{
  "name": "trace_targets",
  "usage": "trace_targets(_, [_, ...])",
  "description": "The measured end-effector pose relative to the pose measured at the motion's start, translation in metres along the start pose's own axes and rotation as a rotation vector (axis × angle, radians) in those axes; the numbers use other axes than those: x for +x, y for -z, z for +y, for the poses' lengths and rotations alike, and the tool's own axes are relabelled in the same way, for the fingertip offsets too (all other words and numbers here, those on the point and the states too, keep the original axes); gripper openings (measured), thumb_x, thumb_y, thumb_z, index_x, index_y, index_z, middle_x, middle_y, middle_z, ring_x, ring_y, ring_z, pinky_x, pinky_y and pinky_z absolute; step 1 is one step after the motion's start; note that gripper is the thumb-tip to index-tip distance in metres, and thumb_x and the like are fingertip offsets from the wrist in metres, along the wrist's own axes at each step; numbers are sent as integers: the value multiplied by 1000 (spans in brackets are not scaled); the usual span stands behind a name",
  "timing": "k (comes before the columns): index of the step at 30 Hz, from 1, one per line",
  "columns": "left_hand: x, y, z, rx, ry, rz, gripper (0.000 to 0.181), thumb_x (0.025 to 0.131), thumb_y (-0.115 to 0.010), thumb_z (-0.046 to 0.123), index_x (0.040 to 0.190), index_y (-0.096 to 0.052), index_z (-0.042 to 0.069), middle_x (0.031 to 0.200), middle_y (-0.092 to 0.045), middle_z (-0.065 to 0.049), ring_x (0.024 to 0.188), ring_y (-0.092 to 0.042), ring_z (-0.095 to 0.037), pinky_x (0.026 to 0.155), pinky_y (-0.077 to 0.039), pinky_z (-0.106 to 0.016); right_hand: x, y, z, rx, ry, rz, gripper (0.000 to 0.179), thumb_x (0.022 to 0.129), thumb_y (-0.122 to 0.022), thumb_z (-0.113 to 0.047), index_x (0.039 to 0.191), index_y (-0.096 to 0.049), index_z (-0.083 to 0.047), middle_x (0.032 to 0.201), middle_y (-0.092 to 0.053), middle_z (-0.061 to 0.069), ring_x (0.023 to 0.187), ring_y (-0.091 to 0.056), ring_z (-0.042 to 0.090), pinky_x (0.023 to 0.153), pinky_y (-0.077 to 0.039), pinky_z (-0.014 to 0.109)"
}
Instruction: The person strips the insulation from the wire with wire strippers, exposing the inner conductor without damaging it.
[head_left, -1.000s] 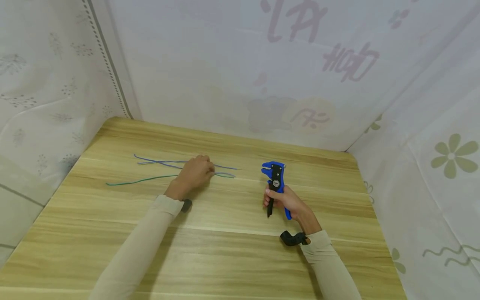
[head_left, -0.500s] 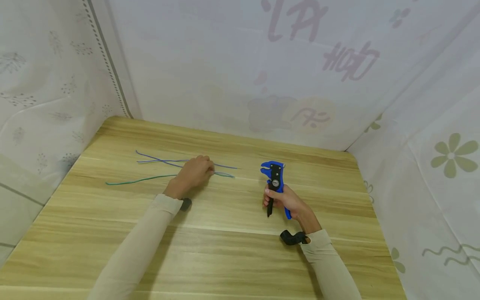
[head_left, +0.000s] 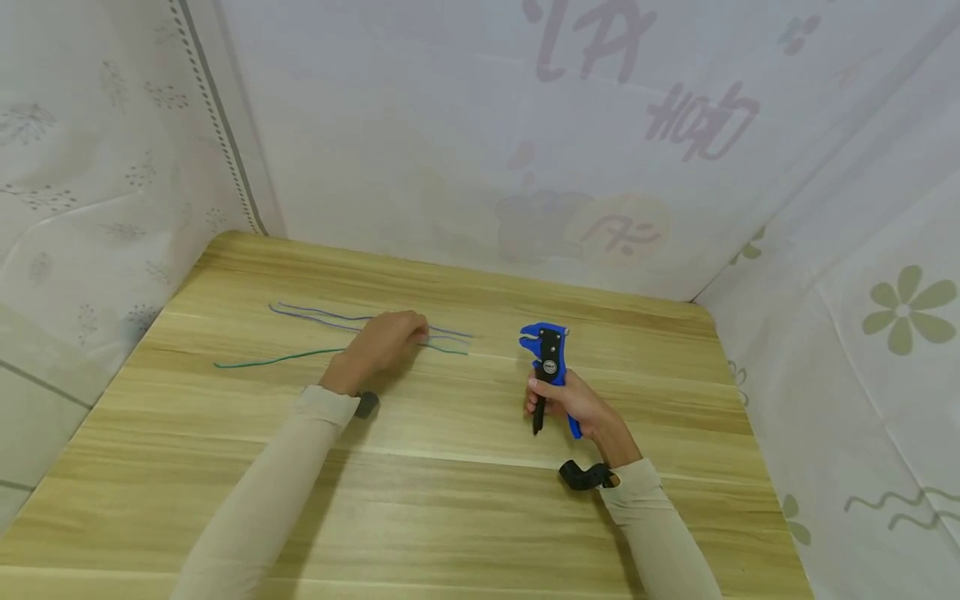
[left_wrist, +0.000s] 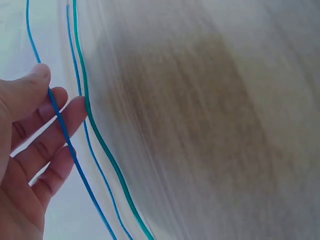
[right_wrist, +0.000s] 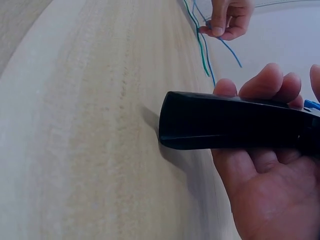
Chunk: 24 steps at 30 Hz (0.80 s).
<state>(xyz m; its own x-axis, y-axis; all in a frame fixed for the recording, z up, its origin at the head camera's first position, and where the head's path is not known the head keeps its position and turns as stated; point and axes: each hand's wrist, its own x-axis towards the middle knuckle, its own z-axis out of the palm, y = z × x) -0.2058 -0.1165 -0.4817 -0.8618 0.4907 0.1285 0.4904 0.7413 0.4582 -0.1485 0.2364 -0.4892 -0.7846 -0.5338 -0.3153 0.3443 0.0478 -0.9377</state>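
Note:
A thin blue wire [left_wrist: 91,195] runs between the thumb and index finger of my left hand [head_left: 384,340], which pinches it above the table. Beside it lie a second blue wire [left_wrist: 74,60] and a green wire [head_left: 277,360], with another fingertip right at the green one in the left wrist view. To the right, my right hand [head_left: 583,406] grips a blue and black wire stripper [head_left: 552,346] by its handles, its head pointing away from me. One black handle [right_wrist: 225,122] fills the middle of the right wrist view and hides part of the palm.
A wood-grain table [head_left: 450,517] lies under both hands. Patterned white cloth [head_left: 420,125] hangs behind it and along both sides. A black wrist piece [head_left: 583,475] sits by the right cuff, and a similar dark one [head_left: 367,405] by the left.
The blue wires, crossed on the left before, now run side by side with their ends shifted. My left hand has moved slightly left. The right hand and wire stripper stay almost still.

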Motion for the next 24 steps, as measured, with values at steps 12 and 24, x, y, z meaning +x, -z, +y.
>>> trace_targets(12, [-4, 11, 8, -67, -106, 66, 14, 101, -56, 9, 105, -67, 2, 101, -68, -8, 92, -66, -22, 83, -55, -36, 0, -7, -2, 8, 16, -43, 13, 101, -58, -19, 98, -54, -8, 82, -64, 5, 77, -64, 21, 85, -56, 42])
trace_targets(24, [-5, 20, 30, -186, -177, 59, 13, 100, -58, 6, 106, -68, -1, 101, -68, -9, 93, -64, -20, 81, -54, -35, 10, -19, -1, 15, 17, -60, 16, 100, -61, -20, 101, -53, -7, 85, -67, 5, 80, -66, 21, 85, -57, 43])
